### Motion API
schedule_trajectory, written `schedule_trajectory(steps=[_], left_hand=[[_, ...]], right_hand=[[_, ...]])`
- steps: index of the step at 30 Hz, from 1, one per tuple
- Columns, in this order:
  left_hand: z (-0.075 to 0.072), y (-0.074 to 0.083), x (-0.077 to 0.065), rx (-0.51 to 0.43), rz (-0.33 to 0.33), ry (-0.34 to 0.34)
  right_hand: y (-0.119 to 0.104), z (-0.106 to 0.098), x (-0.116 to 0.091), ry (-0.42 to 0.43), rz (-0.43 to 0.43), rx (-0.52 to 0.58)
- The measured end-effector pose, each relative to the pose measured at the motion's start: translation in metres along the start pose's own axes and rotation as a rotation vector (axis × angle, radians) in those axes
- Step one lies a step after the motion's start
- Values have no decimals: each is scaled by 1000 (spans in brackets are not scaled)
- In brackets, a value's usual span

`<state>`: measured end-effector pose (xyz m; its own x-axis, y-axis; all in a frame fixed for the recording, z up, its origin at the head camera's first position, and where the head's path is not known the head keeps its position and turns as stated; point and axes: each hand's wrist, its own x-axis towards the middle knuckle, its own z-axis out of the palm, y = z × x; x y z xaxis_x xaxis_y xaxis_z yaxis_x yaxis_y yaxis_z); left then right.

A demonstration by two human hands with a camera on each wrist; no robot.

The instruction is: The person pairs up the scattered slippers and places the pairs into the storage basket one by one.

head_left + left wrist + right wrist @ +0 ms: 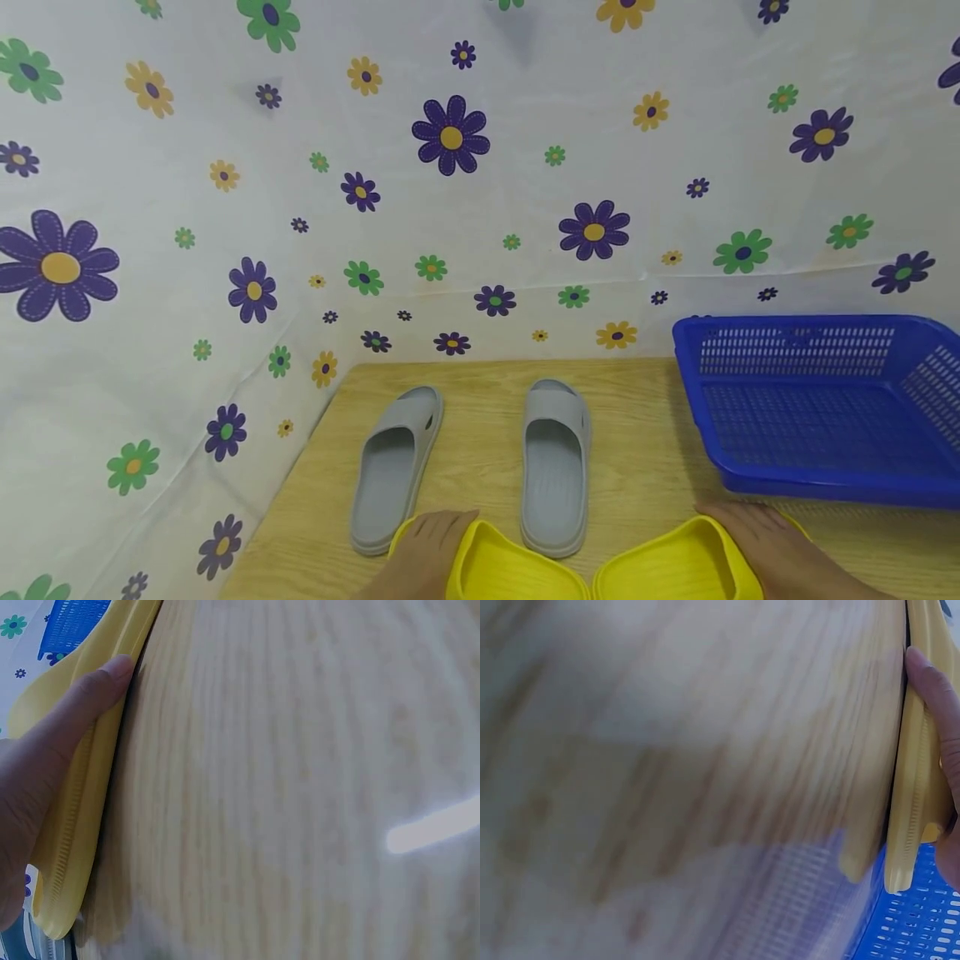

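Two yellow slippers lie at the bottom edge of the head view, angled so their ends meet near the middle. My left hand (427, 554) grips the left yellow slipper (513, 575) over its upper; in the left wrist view the thumb (90, 694) lies along the ridged side. My right hand (776, 546) holds the right yellow slipper (667, 562) the same way, its thumb (932, 679) against the side in the right wrist view. Both soles are right at the tabletop. Beyond them sit a left grey slipper (386, 475) and a right grey slipper (555, 492), toes pointing away.
A blue plastic basket (712, 433) with perforated walls stands at the right, just beyond my right hand. The wood-grain table (472, 433) is glossy and reflects light. A white flower-print sheet (517, 200) covers the back and left sides.
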<state>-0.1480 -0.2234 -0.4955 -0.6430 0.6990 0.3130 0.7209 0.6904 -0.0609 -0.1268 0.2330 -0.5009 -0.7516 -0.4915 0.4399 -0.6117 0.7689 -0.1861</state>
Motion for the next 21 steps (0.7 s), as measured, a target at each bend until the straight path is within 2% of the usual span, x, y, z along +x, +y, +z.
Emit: schedule_trajectory(steps=[4,8,14,17,21], left_hand=[[2,3,-3,23,-14,31],[5,5,-6,44,-6,92],[11,10,-11,90,-46,133],[13,12,-13,106,-52,144],[16,13,-12,122,-38,187]], right_hand=[[-2,-2,-1,-31,37,-8],[-2,-2,-3,-42,47,-8],[-4,0,-6,-53,63,-23],[-4,1,-8,-55,57,-46],[-2,3,-12,-7,13,-70]])
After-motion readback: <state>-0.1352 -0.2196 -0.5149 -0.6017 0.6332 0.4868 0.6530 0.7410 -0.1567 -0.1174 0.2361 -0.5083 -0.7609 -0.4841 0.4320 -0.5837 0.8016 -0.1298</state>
